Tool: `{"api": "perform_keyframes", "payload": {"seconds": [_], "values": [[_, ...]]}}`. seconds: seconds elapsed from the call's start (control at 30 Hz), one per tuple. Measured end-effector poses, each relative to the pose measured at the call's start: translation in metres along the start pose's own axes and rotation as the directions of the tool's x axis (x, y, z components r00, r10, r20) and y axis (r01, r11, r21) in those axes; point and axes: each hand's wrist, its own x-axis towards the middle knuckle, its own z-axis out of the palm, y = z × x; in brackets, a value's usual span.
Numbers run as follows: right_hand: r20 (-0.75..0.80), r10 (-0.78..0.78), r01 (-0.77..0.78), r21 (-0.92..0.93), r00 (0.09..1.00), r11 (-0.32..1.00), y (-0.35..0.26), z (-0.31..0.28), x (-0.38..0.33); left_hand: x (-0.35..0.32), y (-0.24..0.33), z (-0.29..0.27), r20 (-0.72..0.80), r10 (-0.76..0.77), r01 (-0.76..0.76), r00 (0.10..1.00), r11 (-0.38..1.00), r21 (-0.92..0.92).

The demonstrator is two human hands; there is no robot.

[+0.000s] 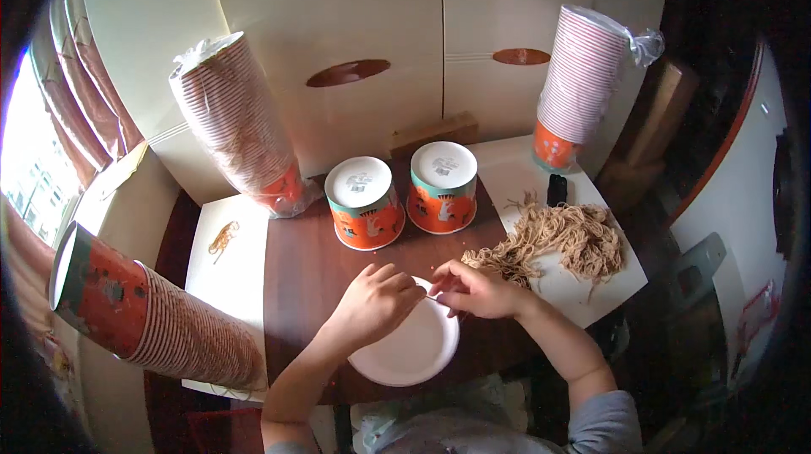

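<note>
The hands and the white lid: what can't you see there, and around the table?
Head view only:
- Between the fingers of the left hand and right hand: anything pinched there is too small to tell.
- The white lid: its upper edge is covered by both hands.
- The cup stack at the left: bent and blurred by the fisheye rim.

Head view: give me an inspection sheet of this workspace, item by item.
Surface: dark wood table, white sheets at both sides.
Job's things: white lid under both hands; string pile on the right sheet.
Clutter: two upturned orange cups, three bagged cup stacks, small string bit, black object.
Hands: left hand and right hand meet at the lid's rim; grip unclear.
Cables: nothing seen.
Surroundings: cream cabinet, curtained window.
</note>
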Motion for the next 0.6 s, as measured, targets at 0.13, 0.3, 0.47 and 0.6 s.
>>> {"api": "perform_keyframes", "payload": {"seconds": [0.13, 0.3, 0.47, 0.6], "values": [[-0.081, -0.199, 0.144, -0.439, 0.977, 0.887, -0.005, 0.009, 0.002, 0.007, 0.007, -0.006, -0.014, 0.050, -0.048, 0.999, 0.990, 0.136], [-0.189, -0.360, 0.220, -0.513, 0.914, 0.830, -0.005, 0.010, -0.002, 0.005, -0.009, 0.002, -0.031, -0.046, 0.045, 0.998, 0.999, -0.023], [-0.227, -0.481, 0.276, -0.586, 0.847, 0.762, -0.011, 0.018, -0.008, -0.016, -0.036, 0.027, 0.111, -0.227, 0.241, 0.967, 0.961, -0.133], [-0.264, -0.503, 0.160, -0.743, 0.823, 0.650, -0.011, 0.029, -0.014, -0.029, -0.013, 0.027, 0.086, -0.447, 0.455, 0.890, 0.869, -0.193]]}}
